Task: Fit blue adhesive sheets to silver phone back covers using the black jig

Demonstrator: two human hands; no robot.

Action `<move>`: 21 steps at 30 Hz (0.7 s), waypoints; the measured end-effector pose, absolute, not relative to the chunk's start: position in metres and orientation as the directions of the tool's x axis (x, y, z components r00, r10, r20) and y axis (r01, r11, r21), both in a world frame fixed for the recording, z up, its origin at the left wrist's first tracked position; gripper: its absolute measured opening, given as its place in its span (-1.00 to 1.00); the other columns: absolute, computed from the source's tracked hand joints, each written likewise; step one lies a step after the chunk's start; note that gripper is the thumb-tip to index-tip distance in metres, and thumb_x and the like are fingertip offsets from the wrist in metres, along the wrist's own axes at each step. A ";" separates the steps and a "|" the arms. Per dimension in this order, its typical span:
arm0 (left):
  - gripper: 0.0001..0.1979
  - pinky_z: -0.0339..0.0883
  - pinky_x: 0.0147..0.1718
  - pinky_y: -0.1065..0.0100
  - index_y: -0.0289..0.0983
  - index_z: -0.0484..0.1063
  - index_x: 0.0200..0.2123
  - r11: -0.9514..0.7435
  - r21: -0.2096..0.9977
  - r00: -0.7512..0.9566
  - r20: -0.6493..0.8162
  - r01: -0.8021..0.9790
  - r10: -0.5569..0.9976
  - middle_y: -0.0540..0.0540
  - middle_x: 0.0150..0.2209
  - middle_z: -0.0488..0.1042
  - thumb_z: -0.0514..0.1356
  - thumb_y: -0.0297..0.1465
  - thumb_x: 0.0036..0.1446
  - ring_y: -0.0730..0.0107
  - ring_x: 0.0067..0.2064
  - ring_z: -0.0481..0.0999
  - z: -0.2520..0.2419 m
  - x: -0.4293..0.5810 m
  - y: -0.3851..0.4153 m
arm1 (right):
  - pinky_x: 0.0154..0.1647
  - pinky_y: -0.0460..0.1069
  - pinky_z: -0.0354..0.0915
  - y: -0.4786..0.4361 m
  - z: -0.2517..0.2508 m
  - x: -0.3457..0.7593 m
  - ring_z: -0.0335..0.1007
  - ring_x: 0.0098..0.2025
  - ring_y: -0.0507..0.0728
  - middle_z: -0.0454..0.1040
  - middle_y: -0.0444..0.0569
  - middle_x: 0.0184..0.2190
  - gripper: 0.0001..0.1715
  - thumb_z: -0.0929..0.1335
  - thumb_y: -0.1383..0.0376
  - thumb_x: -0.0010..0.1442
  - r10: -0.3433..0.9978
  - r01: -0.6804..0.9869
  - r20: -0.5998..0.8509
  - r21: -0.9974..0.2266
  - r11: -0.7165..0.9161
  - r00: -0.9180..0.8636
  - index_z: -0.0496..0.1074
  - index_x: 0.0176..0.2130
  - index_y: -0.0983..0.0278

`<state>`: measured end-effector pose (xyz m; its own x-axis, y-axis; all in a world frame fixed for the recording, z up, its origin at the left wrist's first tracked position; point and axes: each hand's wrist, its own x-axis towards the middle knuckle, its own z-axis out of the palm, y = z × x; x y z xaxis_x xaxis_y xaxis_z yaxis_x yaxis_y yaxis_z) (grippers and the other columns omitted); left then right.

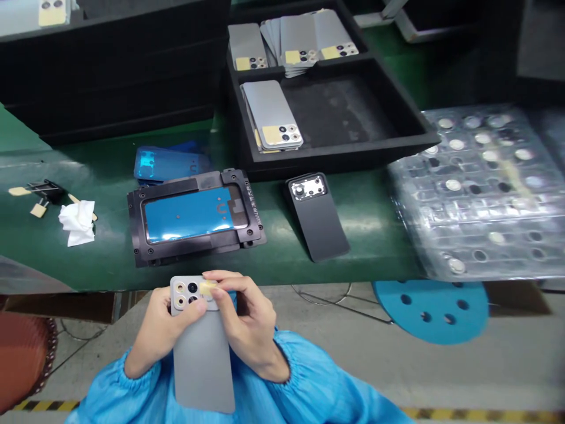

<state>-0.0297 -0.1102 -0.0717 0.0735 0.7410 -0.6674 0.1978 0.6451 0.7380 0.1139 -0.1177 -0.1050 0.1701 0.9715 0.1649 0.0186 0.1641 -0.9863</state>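
Note:
A grey phone back cover [203, 359] with a cluster of camera rings is held in front of my body, its camera end pointing away from me. My left hand [161, 324] grips its left edge, the thumb lying across the face just below the lenses. At the upper right corner my right hand [247, 324] pinches a piece of yellow tape [207, 288] beside the lenses between thumb and finger. Whether the tape is still fully stuck down, I cannot tell. Beyond my hands, a black fixture frame [198, 238] on the bench holds a blue-filmed panel [189, 217].
A dark phone cover [320, 221] lies right of the fixture. Behind stands a black foam tray [353, 147] with several grey covers [269, 106]. Clear plastic trays [481, 200] are stacked at right. Blue films [172, 164], a crumpled tissue [77, 222] and a black clip [46, 189] lie left.

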 end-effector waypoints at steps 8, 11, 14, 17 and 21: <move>-0.57 0.14 -0.56 0.45 -0.37 0.45 -0.53 0.640 0.743 0.056 -0.660 0.196 0.749 -0.04 -0.54 0.35 0.35 -0.06 -0.10 0.47 -0.50 0.24 -0.076 -0.032 -0.113 | -0.24 0.00 0.55 -0.115 -0.103 0.110 0.64 -0.24 0.13 0.64 0.01 -0.30 -0.88 0.33 0.33 0.37 0.974 0.032 0.142 -0.990 0.139 0.176 0.39 -0.28 0.21; -0.60 0.14 -0.56 0.46 -0.36 0.46 -0.53 0.625 0.754 0.008 -0.639 0.205 0.769 -0.04 -0.55 0.36 0.35 -0.10 -0.09 0.47 -0.50 0.25 -0.077 -0.031 -0.112 | -0.23 -0.01 0.56 -0.114 -0.104 0.109 0.64 -0.23 0.13 0.64 0.00 -0.30 -0.88 0.33 0.32 0.37 0.974 0.036 0.138 -0.990 0.134 0.178 0.39 -0.28 0.21; -0.64 0.20 -0.52 0.46 -0.37 0.53 -0.41 0.588 0.787 -0.045 -0.591 0.186 0.805 -0.07 -0.49 0.46 0.36 -0.15 -0.09 0.44 -0.47 0.31 -0.077 -0.029 -0.110 | -0.24 -0.01 0.56 -0.113 -0.105 0.109 0.65 -0.24 0.12 0.65 0.00 -0.30 -0.89 0.33 0.34 0.36 0.972 0.043 0.148 -0.989 0.142 0.180 0.38 -0.27 0.21; -0.64 0.23 -0.53 0.46 -0.37 0.55 -0.39 0.585 0.794 -0.060 -0.584 0.169 0.810 -0.08 -0.49 0.50 0.39 -0.17 -0.11 0.44 -0.48 0.33 -0.075 -0.031 -0.110 | -0.26 -0.01 0.56 -0.113 -0.106 0.109 0.65 -0.26 0.13 0.65 -0.01 -0.32 -0.90 0.34 0.37 0.34 0.970 0.056 0.166 -0.986 0.158 0.178 0.39 -0.28 0.21; -0.59 0.24 -0.54 0.47 -0.39 0.56 -0.40 0.628 0.770 0.018 -0.634 0.113 0.773 -0.10 -0.48 0.51 0.42 -0.13 -0.14 0.42 -0.49 0.37 -0.075 -0.037 -0.111 | -0.29 -0.04 0.56 -0.111 -0.102 0.109 0.65 -0.29 0.12 0.65 -0.03 -0.34 -0.87 0.36 0.43 0.29 0.967 0.072 0.199 -0.979 0.189 0.158 0.40 -0.29 0.20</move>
<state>-0.0368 -0.1115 -0.0747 0.0176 0.7732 -0.6339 0.1128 0.6284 0.7696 0.1093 -0.1112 -0.1018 0.1578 0.9673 0.1987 0.0716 0.1895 -0.9793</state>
